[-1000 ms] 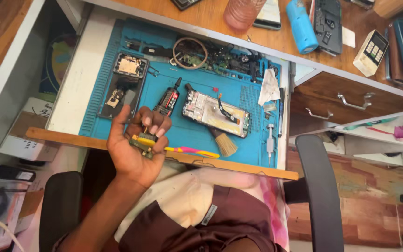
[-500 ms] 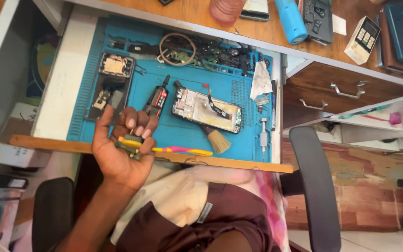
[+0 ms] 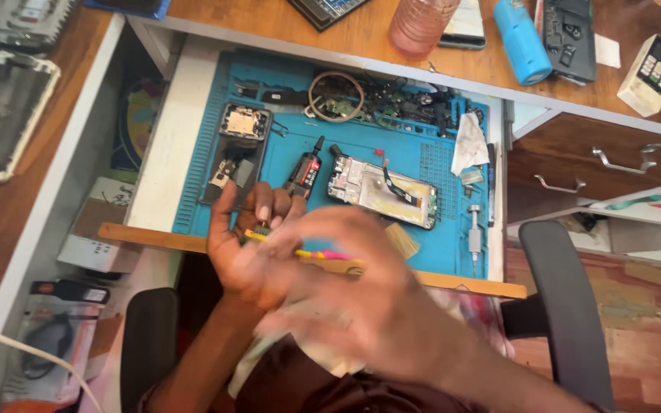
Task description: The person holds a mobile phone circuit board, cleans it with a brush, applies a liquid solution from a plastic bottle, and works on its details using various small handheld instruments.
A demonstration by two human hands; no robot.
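My left hand (image 3: 242,256) is palm up over the front edge of the blue work mat (image 3: 422,157), fingers curled around a small yellow-and-metal part (image 3: 258,232). My right hand (image 3: 361,306) crosses in front of it, heavily blurred, fingers spread towards the left palm, with nothing visible in it. Just beyond my fingers lie a small black-and-red glue tube (image 3: 305,168) and an opened phone frame (image 3: 382,193) with a loose cable. A second stripped phone body (image 3: 239,149) lies at the mat's left.
A yellow-pink tool (image 3: 317,253) and a brush (image 3: 402,238) lie on the mat's wooden front rail. A metal screwdriver (image 3: 474,229), white tissue (image 3: 468,144) and wire coil (image 3: 336,96) lie on the mat. A wooden drawer (image 3: 621,157) and black chair (image 3: 568,306) are to the right.
My right hand has swept into view from below and now overlaps the left palm. The left hand still holds the small part in about the same place. The camera has moved closer.
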